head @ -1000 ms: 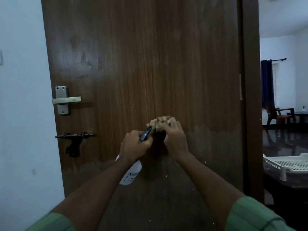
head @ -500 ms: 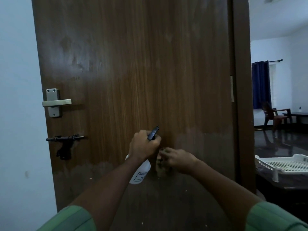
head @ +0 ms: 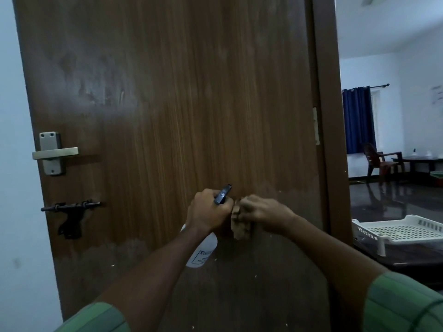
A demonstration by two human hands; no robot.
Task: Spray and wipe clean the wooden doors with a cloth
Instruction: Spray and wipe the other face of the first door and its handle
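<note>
The wooden door (head: 182,104) fills most of the view from 9 to 1 o'clock, its grain running vertically, with a paler, smudged patch toward 10 o'clock and a duller band with small light flecks across its lower part. The door frame (head: 328,116) stands along its right edge at 2 o'clock. Beyond the frame, at 3 o'clock, a room shows a blue curtain (head: 358,118), a dark chair (head: 381,161) and a glossy dark floor (head: 393,200). A white perforated plastic tray (head: 402,232) sits at 4 o'clock on a dark table (head: 407,257). A metal lever handle (head: 54,152) is fixed at 9 o'clock on the door, with a black sliding bolt (head: 70,209) directly below it. At 6 o'clock the left hand (head: 207,210) has its grip clenched around the neck of a white spray bottle (head: 202,250), whose black nozzle (head: 223,194) points up toward the door and whose body hangs below the fist. Just beside it, to the right, the right hand (head: 263,215) has its grip closed on a tan cloth (head: 239,224), bunched and held against the door face. The two hands nearly touch. Green sleeves (head: 402,305) show at 5 and 7 o'clock.
</note>
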